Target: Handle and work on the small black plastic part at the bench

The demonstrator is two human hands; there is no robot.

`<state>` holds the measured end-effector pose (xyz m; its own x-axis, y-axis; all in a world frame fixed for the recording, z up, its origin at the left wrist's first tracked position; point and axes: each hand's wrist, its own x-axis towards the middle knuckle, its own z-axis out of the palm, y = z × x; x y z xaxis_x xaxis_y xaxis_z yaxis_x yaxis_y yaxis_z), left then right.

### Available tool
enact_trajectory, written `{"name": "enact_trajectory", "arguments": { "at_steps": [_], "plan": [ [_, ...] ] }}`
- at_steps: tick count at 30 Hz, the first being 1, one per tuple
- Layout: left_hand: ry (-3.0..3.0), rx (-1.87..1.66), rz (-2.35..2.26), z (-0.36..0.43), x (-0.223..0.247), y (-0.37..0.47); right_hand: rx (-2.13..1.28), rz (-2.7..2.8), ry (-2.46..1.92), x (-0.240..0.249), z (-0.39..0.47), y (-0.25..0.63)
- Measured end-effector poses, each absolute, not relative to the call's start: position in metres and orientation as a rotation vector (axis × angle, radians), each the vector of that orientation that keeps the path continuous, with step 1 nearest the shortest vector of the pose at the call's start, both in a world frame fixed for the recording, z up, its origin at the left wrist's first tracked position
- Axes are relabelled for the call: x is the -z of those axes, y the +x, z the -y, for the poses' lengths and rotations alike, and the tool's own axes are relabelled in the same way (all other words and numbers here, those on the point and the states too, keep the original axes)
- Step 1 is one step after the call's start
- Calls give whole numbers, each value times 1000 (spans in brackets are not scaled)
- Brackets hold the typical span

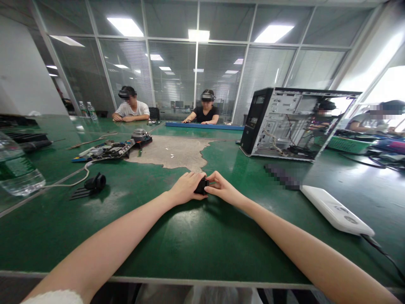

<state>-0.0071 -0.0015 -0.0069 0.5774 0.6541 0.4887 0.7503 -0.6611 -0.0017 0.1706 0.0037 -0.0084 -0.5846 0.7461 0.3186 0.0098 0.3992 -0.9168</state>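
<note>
Near the middle of the green table [202,249], a small black object [201,185] is held between both hands. My left hand [187,186] wraps round it from the left, fingers over its top and thumb below. From the right, my right hand [220,188] pinches its edge between thumb and fingertips. The fingers hide much of the object, so its exact shape cannot be made out. Just beyond the hands lies a bare, worn patch [177,152] of the table top.
An open computer case [262,122] stands at the back right. A white power strip [335,210] lies right. To the left are circuit boards [109,150], a black part with prongs [91,184] and a plastic bottle [17,169]. Several people sit around the table.
</note>
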Motion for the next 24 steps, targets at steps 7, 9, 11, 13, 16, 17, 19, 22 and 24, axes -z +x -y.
{"name": "enact_trajectory", "arguments": {
  "at_steps": [7, 9, 11, 13, 16, 17, 19, 22, 24],
  "plan": [
    [-2606, 691, 1171, 1, 7, -7, -1259, 1865, -776, 9, -2, 169],
    [-2605, 688, 1175, 2, 7, -6, -1264, 1872, -765, 10, -2, 169],
    [-2606, 679, 1180, 2, 6, -6, -1265, 1898, -715, 10, -3, 170],
    [-2607, 672, 1184, 3, 6, -6, -1275, 1920, -661, 9, -4, 171],
    [-2608, 670, 1194, 3, 6, -6, -1275, 1914, -649, 8, -3, 172],
    [-2607, 672, 1196, 3, 6, -6, -1265, 1904, -657, 7, -3, 172],
    [-2607, 675, 1193, 3, 6, -7, -1246, 1887, -665, 7, -2, 171],
    [-2609, 676, 1188, 2, 6, -7, -1233, 1870, -672, 7, -2, 170],
    [-2610, 676, 1191, 2, 6, -7, -1240, 1852, -708, 7, -3, 170]
  ]
}}
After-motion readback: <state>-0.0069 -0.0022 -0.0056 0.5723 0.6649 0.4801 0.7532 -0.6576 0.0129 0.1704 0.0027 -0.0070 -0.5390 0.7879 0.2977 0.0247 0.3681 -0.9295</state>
